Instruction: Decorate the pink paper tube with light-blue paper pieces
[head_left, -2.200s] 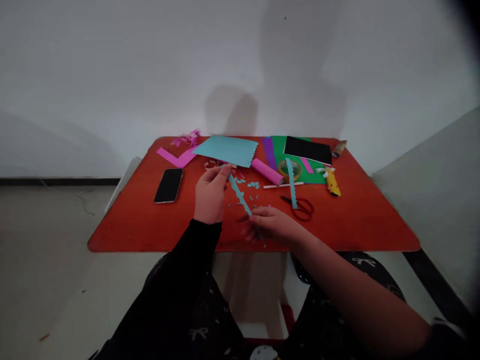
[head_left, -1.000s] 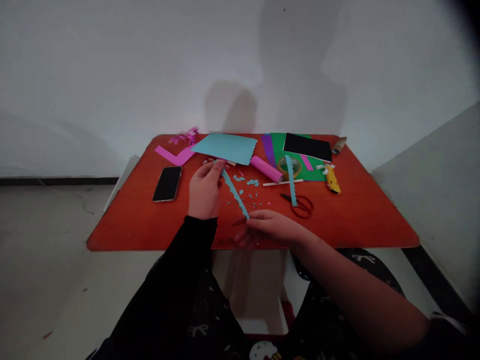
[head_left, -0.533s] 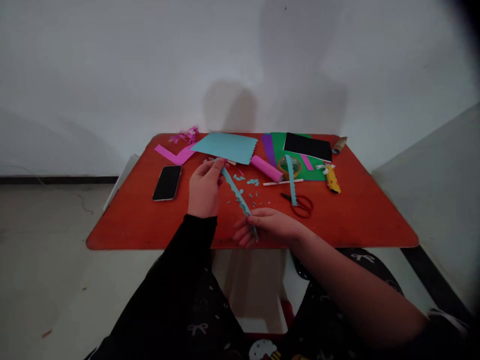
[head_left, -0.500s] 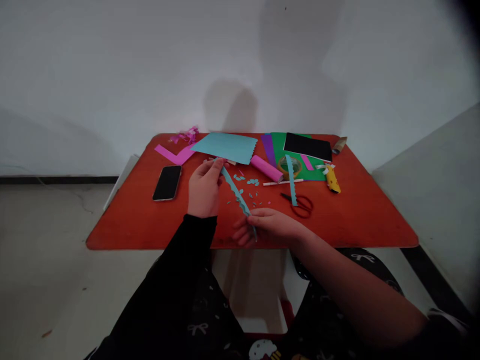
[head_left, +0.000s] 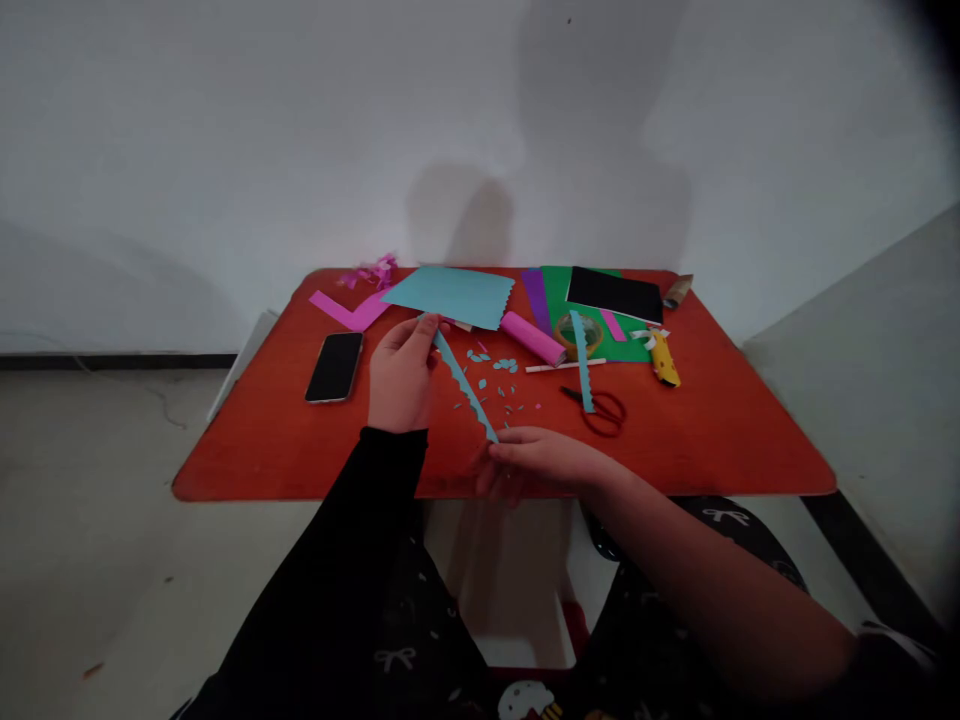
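A scalloped blue strip (head_left: pixel 463 385) is grasped at its upper end by the left hand (head_left: pixel 401 375), with the fingers closed on it, and is slanted down and rightward between the hands. Its lower end is met by the fingertips (head_left: pixel 501 452) of the right hand (head_left: pixel 541 460), but whether it is pinched there cannot be told. Blue snippets (head_left: pixel 499 385) are scattered on the red table (head_left: pixel 690 450) just right of the strip. Directly beyond the left hand lies a blue sheet (head_left: pixel 450 297), and a phone (head_left: pixel 334 367) is placed to that hand's left. A pink L-shaped strip (head_left: pixel 349 312) is seen beyond the phone. Beyond the right hand are laid red-handled scissors (head_left: pixel 604 412), with a second blue strip (head_left: pixel 583 375) lying across their blades. Farther on, a tape roll (head_left: pixel 579 335) rests on a green sheet (head_left: pixel 592 300), beside a pink roll (head_left: pixel 532 338). A black sheet (head_left: pixel 615 295) lies at the far edge, and a yellow cutter (head_left: pixel 664 362) is placed farther right.
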